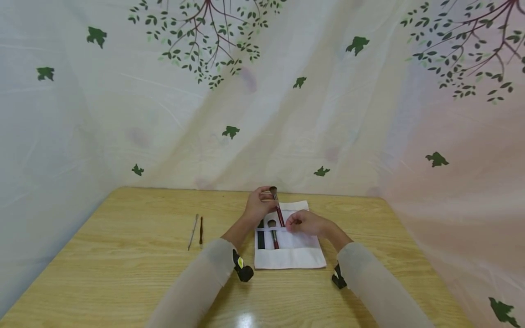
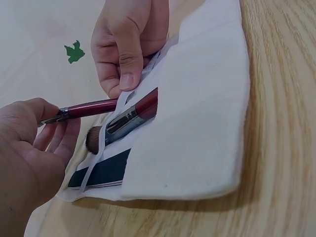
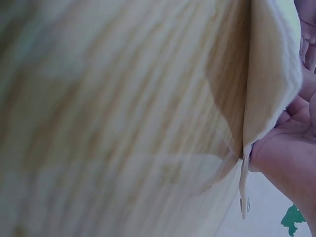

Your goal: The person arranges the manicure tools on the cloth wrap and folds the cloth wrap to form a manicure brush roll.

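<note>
A white cloth brush roll (image 1: pixel 289 258) lies unfolded on the table. My left hand (image 1: pixel 258 207) pinches a makeup brush (image 1: pixel 280 216) with a dark red handle near its bristle end. The brush slants down, its handle end reaching the elastic band (image 2: pixel 101 140) across the roll. With thumb and fingers, my right hand (image 1: pixel 309 223) pinches that band beside the handle end. A second, wider brush (image 2: pixel 123 123) is tucked under the band, its handle in the pocket. Left of it a flat dark strip (image 2: pixel 103 170) sits in the pocket. The right wrist view shows mainly the roll's edge (image 3: pixel 271 74) and my palm.
To the left on the wooden table (image 1: pixel 135 255) lie a thin silvery tool (image 1: pixel 193 232) and a slim brown tool (image 1: pixel 201 231), side by side. A pale curtain (image 1: pixel 184 136) with leaf prints hangs right behind the table's far edge.
</note>
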Demonstrator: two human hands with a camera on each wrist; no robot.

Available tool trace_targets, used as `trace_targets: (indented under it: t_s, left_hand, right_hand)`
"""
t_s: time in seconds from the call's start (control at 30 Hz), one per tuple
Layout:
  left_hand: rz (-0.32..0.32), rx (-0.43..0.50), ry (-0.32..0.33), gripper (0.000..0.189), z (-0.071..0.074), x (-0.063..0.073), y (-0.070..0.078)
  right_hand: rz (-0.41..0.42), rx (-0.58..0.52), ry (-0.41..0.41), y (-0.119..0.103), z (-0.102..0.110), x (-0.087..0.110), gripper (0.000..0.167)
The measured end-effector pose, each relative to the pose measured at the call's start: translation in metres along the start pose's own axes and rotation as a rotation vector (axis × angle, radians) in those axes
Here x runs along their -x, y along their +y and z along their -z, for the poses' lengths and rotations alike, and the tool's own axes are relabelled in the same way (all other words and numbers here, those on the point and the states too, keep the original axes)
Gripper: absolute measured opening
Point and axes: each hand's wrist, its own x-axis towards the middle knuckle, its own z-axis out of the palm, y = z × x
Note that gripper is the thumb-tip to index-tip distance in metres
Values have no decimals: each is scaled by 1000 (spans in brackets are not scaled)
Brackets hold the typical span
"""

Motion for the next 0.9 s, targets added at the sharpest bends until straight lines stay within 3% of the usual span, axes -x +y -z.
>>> trace_targets:
  t_s: [0.1, 0.37, 0.6, 0.9]
  left_hand:
    - [-6, -19, -21, 61, -1, 0, -2]
    - [-21, -194, -142, 65, -3, -3, -10]
    - [13, -240, -150, 57, -3, -4, -9]
    - [34, -456, -229, 49, 1, -4, -4]
  right_hand:
    - [0, -2, -2, 0, 0, 0, 12]
    - [-8, -23, -4, 0, 0, 0, 13]
    - [-9, -18, -4, 0, 1, -1, 10]
    - [-3, -17, -5, 0, 0, -1, 14]
